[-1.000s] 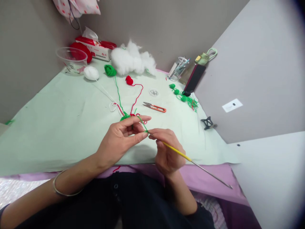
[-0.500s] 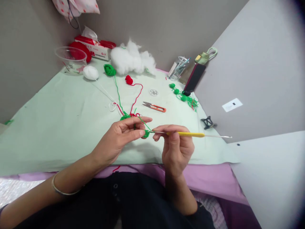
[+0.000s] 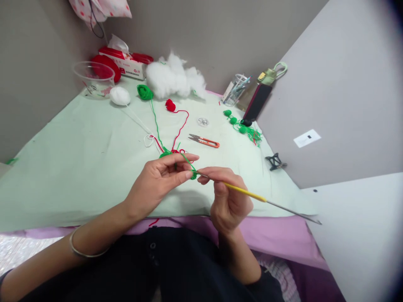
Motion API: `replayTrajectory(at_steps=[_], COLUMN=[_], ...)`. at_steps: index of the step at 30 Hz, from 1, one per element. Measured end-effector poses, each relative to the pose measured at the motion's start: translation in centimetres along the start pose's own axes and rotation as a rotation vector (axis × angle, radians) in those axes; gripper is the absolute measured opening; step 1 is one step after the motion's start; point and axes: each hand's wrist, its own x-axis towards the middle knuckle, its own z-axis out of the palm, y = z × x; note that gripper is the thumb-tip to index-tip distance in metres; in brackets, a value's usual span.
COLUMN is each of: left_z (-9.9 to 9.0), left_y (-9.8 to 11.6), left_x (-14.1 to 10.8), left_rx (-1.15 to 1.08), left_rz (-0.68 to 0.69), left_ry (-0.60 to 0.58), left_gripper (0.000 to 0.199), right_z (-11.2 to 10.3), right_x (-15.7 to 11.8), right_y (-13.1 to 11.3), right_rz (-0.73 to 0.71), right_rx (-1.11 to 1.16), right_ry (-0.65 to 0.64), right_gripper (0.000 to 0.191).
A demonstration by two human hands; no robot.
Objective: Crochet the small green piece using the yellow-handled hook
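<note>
Between the thumb and fingers of my left hand (image 3: 160,178) is a small green crochet piece (image 3: 194,175), mostly covered by the fingertips. A green yarn strand (image 3: 188,161) runs taut over the left index finger down to it. My right hand (image 3: 231,197) grips a crochet hook (image 3: 248,193) with a yellow handle, its free end slanting down to the right. The hook's working tip meets the green piece; the exact loop is too small to make out. Just beyond the left hand lie more green yarn (image 3: 165,154) and tangled red yarn (image 3: 179,152).
Thread snips (image 3: 204,141) and a small clear dish (image 3: 203,121) lie beyond my hands. Green (image 3: 145,92), red (image 3: 170,105) and white (image 3: 120,96) yarn balls sit behind, near white stuffing (image 3: 174,77). At right are green crocheted balls (image 3: 233,121) and a black stand (image 3: 275,161).
The hook has tilted, its free end swinging down and toward me, as my right hand turned and shifted slightly left. My left hand stays almost in place.
</note>
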Motion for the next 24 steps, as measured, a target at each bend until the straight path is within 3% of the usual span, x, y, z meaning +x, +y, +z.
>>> replayTrajectory(at_steps=[6,11,13,18,24], left_z=[0.5,0.8,0.7,0.0,0.1], left_y=[0.3,0.1,0.1,0.0,-0.1], left_x=[0.1,-0.2,-0.3,0.0,0.2], left_rx=[0.013,-0.091,-0.103,-0.137,-0.173], left_rz=[-0.016,-0.045,-0.056,-0.062,-0.046], left_ry=[0.054,0.043,0.014,-0.042,-0.053], left_gripper=[0.031,0.056,0.058,0.04,0.028], right_z=[0.3,0.7,0.7,0.5,0.2], right_x=[-0.6,-1.1,-0.9,-0.1,0.2], right_y=[0.9,1.6,1.4,0.4,0.4], right_rz=[-0.076,-0.193,-0.139,0.057,0.27], right_rx=[-0.052,-0.164,-0.134,0.08,0.309], right_ry=[0.015,0.039,0.064,0.148,0.106], right_gripper=[0.026,0.025,0.024,0.019,0.016])
